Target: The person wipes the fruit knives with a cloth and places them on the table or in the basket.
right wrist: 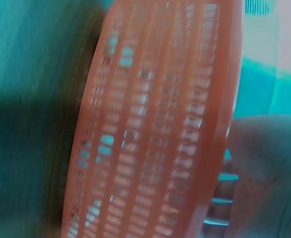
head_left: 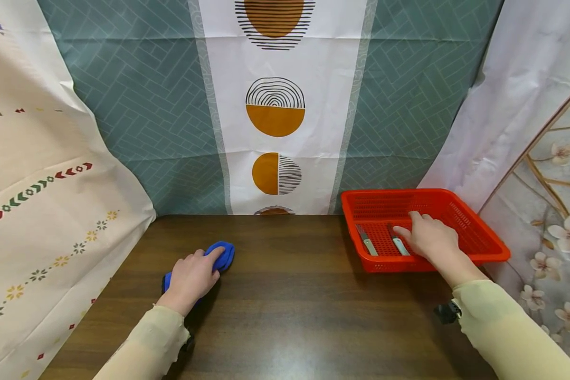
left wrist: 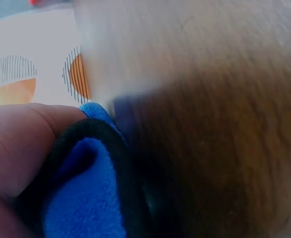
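A folded blue cloth with a dark border is gripped by my left hand over the left part of the table. In the left wrist view, the thumb presses along the fold of the cloth. My right hand reaches over the red plastic basket, thumb and fingers spread apart, holding nothing. Left of its thumb, on the basket floor, lies a small tool with a whitish handle. Another with a cream handle lies further left. The right wrist view looks at the basket's slotted side wall, with the fingers partly hidden behind the rim.
The basket stands at the back right of the brown wooden table. Behind the table hangs a green and white patterned cloth. A cream cloth drapes along the left side, and a floral one along the right.
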Demonstrator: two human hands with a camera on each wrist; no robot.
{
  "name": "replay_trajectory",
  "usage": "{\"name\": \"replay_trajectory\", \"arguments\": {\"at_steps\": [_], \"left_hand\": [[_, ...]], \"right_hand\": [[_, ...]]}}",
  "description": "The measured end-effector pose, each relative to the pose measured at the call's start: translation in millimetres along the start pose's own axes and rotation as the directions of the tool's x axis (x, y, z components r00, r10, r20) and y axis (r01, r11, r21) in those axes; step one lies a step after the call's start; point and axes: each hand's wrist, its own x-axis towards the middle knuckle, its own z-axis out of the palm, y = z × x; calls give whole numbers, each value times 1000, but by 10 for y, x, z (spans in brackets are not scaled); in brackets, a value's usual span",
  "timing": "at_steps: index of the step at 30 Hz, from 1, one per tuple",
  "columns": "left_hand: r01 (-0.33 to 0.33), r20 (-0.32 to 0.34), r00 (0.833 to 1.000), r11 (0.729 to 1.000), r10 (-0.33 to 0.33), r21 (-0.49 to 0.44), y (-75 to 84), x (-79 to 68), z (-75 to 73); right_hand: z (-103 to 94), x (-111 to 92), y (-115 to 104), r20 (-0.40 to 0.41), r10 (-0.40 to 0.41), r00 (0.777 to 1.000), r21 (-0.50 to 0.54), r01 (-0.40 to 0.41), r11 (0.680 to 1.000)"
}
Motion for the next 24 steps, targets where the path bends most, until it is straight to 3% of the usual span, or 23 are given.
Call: {"name": "replay_trajectory", "arguments": {"at_steps": [12, 17, 24], "left_hand": [[48, 103, 994, 999, -46, -21, 52, 37, -48], [83, 59, 995, 995, -80, -50, 113, 50, -108], [46, -25, 999, 997, -48, -66, 321, 92, -278]], "right_hand": [[-28, -204, -475, -109, -124, 986, 2, 125, 992], [-3, -325, -649, -204, -202, 958, -12, 204, 979], [117, -494, -874, -286, -299, 910, -62, 294, 954]]}}
